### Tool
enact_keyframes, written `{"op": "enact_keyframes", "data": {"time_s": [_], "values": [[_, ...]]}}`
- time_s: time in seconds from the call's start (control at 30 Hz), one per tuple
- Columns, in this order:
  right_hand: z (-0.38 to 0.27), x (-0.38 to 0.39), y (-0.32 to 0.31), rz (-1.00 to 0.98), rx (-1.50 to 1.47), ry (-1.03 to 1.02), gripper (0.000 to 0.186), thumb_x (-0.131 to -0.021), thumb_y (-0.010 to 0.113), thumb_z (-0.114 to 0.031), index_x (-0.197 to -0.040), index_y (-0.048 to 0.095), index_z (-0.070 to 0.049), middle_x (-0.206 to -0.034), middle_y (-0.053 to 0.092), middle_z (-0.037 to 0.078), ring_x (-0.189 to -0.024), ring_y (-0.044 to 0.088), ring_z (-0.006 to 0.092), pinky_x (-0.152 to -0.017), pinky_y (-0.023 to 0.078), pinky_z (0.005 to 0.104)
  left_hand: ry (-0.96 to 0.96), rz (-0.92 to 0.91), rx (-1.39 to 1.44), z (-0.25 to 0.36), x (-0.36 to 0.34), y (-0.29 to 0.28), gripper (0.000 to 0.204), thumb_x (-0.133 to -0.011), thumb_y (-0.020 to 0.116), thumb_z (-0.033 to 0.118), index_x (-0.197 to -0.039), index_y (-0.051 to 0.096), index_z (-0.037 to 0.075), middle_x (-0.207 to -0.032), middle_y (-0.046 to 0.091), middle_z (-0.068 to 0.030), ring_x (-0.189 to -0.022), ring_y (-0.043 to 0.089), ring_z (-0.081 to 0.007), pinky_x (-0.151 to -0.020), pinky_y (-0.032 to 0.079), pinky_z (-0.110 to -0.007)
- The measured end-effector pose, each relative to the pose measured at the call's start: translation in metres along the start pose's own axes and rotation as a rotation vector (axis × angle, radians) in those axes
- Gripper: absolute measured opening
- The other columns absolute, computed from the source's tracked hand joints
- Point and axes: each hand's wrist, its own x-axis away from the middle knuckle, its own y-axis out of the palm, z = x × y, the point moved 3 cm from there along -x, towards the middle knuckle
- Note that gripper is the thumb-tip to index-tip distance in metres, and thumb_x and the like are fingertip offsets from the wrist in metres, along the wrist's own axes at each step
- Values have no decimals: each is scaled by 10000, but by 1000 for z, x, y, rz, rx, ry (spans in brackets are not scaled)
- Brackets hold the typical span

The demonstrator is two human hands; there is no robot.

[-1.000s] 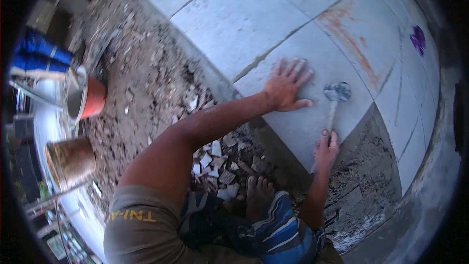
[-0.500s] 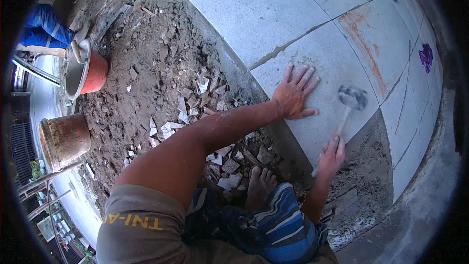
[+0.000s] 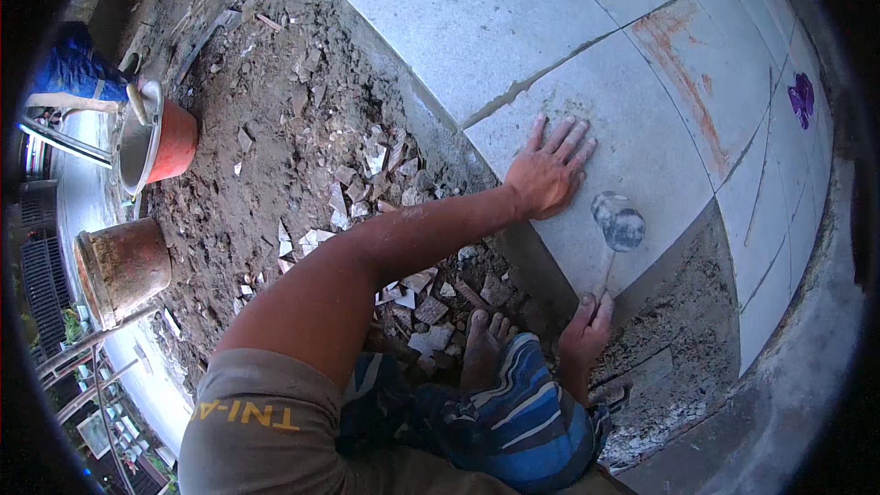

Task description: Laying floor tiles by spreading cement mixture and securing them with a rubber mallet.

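Note:
My left hand (image 3: 550,168) lies flat on a pale grey floor tile (image 3: 649,119), fingers spread. In my right hand (image 3: 587,328) is the handle of a rubber mallet (image 3: 619,223), my fingers wrapped round it. The mallet's dark head, smeared with white dust, is over the tile's near part, to the right of my left hand; whether it touches the surface I cannot tell. Beside the tile's near right edge lies rough grey mortar (image 3: 683,312) in an uncovered patch.
Broken tile pieces (image 3: 431,312) lie on the dirt (image 3: 266,119) by my foot. An orange bucket (image 3: 174,139) and a mud-stained bucket (image 3: 128,266) stand at left, near a person in blue clothing (image 3: 78,64). Purple plastic (image 3: 801,101) lies on tiles at right.
The mallet has moved left and nearer to me, closer to my left hand. My right hand has shifted left and down with it. My left hand stays flat on the tile.

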Motion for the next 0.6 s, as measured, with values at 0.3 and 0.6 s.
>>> {"op": "enact_keyframes", "data": {"time_s": [0.3, 0.6], "values": [[-26, -54, -4, -45, -51, 13, 390, -1081, 543, -303, -1275, 623, 26, -1025, 696, 249, -905, 676, 345, -811, 520, 455, 14, -22, -28, 3, 1, -6, 677, -1062, 430, 457, -1628, 314, 105, -1703, 256, -165, -1577, 222, -354, -1268, 89, -637], [-2, -149, 10, -18, 139, 45, 400, -1069, 541, -339, -1250, 632, 6, -1049, 696, 285, -973, 679, 470, -830, 512, 520, -8, -34, -50, 1, -9, -17, 899, -983, 453, 706, -1638, 303, 109, -1700, 241, -202, -1579, 204, -380, -1257, 94, -646]]}}
